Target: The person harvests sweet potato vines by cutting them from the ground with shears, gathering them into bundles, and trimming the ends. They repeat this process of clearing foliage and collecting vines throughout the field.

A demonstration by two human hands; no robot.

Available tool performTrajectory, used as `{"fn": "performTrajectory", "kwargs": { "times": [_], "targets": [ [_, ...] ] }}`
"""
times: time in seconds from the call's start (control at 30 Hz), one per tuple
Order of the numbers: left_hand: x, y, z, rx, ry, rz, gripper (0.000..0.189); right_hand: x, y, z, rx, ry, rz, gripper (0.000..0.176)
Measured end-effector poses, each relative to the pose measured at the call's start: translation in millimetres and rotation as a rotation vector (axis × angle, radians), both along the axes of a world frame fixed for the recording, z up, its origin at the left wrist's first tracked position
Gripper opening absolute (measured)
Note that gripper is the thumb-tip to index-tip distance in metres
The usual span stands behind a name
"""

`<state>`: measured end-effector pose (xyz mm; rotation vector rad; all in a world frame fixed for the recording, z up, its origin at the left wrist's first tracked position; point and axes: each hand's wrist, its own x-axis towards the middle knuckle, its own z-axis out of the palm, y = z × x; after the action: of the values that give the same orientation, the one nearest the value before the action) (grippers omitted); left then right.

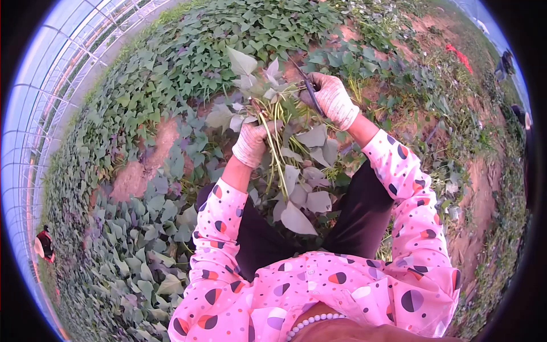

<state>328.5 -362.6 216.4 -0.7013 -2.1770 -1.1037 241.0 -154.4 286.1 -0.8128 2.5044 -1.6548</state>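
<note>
Left hand (250,143): grasping stem bunch (276,153), held in front of the knees (364,185) | Right hand (332,100): clenched on dark shears (311,91) near its upper end | Risk, I judge: overlapping leaves (243,61) mask my view; misjudged blades (299,69) could nick the left hand; loosened fingers could shed stems.

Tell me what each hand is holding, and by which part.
The left hand grips a leafy bunch by its stems. The right hand holds a dark tool, apparently scissors, by the handle end.
</note>
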Motion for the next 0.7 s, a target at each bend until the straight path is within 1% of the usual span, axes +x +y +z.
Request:
{"fn": "performTrajectory", "kwargs": {
  "times": [0.03,0.1,0.13,0.17,0.2,0.23,0.27,0.3,0.33,0.37,0.4,0.43,0.5,0.53,0.57,0.63,0.67,0.7],
  "targets": [
    [0.3,2.5,1.3,0.0,0.002,-0.001,0.027,1.1,-0.1,0.4,0.021,0.003,0.034,0.032],
    [-0.9,9.6,4.4,0.402,-0.541,0.086,0.026,2.8,-0.5,2.0,0.062,0.009,0.099,0.033],
    [-5.5,8.3,-0.9,0.317,-0.435,0.099,0.022,4.1,-0.2,2.9,0.083,0.01,0.131,0.034],
    [-11.4,10.4,-6.7,0.317,-0.439,0.096,0.022,6.3,0.4,3.4,0.105,0.007,0.163,0.035],
    [-17.8,14.6,-13.4,0.435,-0.443,0.047,0.024,10.0,-2.2,3.0,0.128,-0.014,0.147,0.038],
    [-18.2,20.6,-8.7,0.553,-0.446,-0.002,0.028,13.1,-6.1,2.9,0.151,-0.036,0.131,0.041],
    [-15.3,21.5,-3.7,0.456,-0.535,0.097,0.03,13.6,-8.2,-0.1,0.161,-0.002,0.129,0.042],
    [-10.7,23.8,0.8,0.455,-0.539,0.095,0.03,13.8,-9.7,-3.2,0.171,0.033,0.126,0.044],
    [-2.0,29.9,14.9,0.532,-0.607,-0.003,0.028,13.3,-10.2,-3.0,0.171,0.031,0.123,0.044],
    [2.4,33.9,21.3,0.61,-0.672,-0.103,0.027,11.7,-10.2,-1.3,0.251,0.025,0.098,0.045],
    [2.8,30.5,21.3,0.523,-0.703,-0.097,0.023,10.4,-9.2,0.6,0.331,0.019,0.073,0.045],
    [-0.6,25.2,13.1,0.523,-0.703,-0.098,0.023,10.6,-7.2,2.2,0.331,0.02,0.072,0.045],
    [-8.6,13.0,-9.5,0.346,-0.496,-0.104,0.018,12.2,-3.0,3.8,0.294,-0.007,0.097,0.043],
    [-2.8,11.1,3.9,-0.023,-0.395,0.058,0.016,12.0,-1.4,3.1,0.291,-0.01,0.096,0.043],
    [-4.6,12.8,-1.2,-0.025,-0.397,0.058,0.016,10.8,0.1,2.6,0.259,-0.043,0.1,0.04],
    [-13.3,15.2,-24.4,0.478,-0.491,0.051,0.017,8.0,1.6,0.5,0.229,-0.075,0.106,0.037],
    [-15.0,9.4,-32.9,0.552,-0.637,0.03,0.026,6.5,2.5,-3.4,0.189,-0.107,0.152,0.035],
    [-17.7,4.3,-42.0,0.554,-0.638,0.03,0.026,3.3,3.3,-9.2,0.148,-0.138,0.197,0.034]
  ]
}}
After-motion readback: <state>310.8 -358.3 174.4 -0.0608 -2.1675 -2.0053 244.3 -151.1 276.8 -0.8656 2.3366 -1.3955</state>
